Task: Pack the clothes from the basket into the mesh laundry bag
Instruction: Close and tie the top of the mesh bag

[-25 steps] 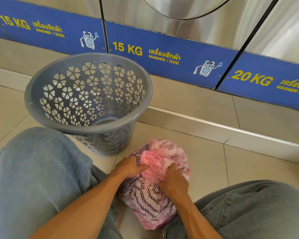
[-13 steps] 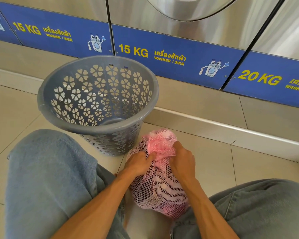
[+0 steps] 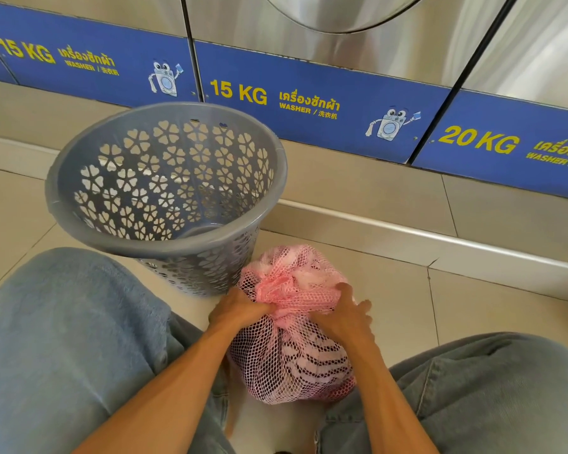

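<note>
A glossy beige tiled floor (image 3: 391,309) is running up to a low tiled step, and above it a row of brushed stainless-steel washing machines (image 3: 391,34) is lining the wall. Blue panels (image 3: 309,96) along their bases are carrying yellow writing: "15 KG" twice and "20 KG" at the right, each with Thai script and "WASHER" plus Chinese characters beneath, and a cartoon washer mascot beside the first two.

A round grey plastic laundry basket (image 3: 59,178), its walls pierced with flower-shaped cut-outs, is standing on the floor to the left; no clothes are showing inside it, only its bare bottom. Just beside it, between the person's knees in faded blue jeans (image 3: 66,339), a pink open-weave mesh laundry bag (image 3: 289,365) is sitting on the tiles, bulging with clothes (a dark and white striped fabric is showing through the netting).

The left hand (image 3: 240,309) is gripping the gathered neck of the bag, fingers curled into the bunched mesh. The right hand (image 3: 348,316) is clutching the mesh from the other side, thumb and fingers curled over it
</note>
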Demonstrator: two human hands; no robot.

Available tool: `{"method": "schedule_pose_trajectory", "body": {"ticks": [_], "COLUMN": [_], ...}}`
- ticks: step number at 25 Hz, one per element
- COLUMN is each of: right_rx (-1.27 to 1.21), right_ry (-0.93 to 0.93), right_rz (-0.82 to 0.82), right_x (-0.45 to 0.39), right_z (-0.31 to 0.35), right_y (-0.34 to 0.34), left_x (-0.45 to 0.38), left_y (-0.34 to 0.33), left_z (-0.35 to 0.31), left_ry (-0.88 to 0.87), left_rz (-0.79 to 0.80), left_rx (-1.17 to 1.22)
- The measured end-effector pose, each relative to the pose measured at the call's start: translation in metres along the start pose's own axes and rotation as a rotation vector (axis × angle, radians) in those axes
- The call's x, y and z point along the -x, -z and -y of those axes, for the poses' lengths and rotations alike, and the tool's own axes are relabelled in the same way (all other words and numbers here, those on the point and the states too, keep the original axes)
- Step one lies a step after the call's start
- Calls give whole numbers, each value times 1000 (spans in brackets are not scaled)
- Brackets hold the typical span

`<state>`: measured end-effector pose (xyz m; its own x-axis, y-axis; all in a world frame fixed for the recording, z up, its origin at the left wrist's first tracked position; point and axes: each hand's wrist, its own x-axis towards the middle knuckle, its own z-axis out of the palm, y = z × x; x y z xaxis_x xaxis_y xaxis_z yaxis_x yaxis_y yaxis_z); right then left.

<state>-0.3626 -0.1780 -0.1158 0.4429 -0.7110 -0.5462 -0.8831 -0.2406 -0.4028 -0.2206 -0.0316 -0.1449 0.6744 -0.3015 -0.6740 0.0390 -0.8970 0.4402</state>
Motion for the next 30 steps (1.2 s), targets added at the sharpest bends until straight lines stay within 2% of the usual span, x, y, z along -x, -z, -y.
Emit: {"method": "schedule_pose_trajectory", "body": {"ticks": [2, 6, 9, 17, 26, 30], "right_rx": [-44, 57, 88, 94, -130, -200], "right_ry": [-35, 0, 5, 17, 85, 124], "right_rz": [88, 188, 110, -11, -154, -240], "right_x": [0, 5, 0, 0, -2, -4], "right_z": [-7, -14, -16, -16, -29, -29], "right_y": [0, -11, -17, -20, -2, 19], "left_x": [-4, -8, -7, 9, 29, 33], "left_y": [-1, -4, 2, -4, -7, 6], "left_z": [-3, -3, -1, 1, -28, -50], "left_ry": [-8, -76, -133, -210, -247, -298], "left_rz": [-45, 6, 92, 79, 84, 103], "left_rx": [63, 96, 67, 14, 307, 360]}}
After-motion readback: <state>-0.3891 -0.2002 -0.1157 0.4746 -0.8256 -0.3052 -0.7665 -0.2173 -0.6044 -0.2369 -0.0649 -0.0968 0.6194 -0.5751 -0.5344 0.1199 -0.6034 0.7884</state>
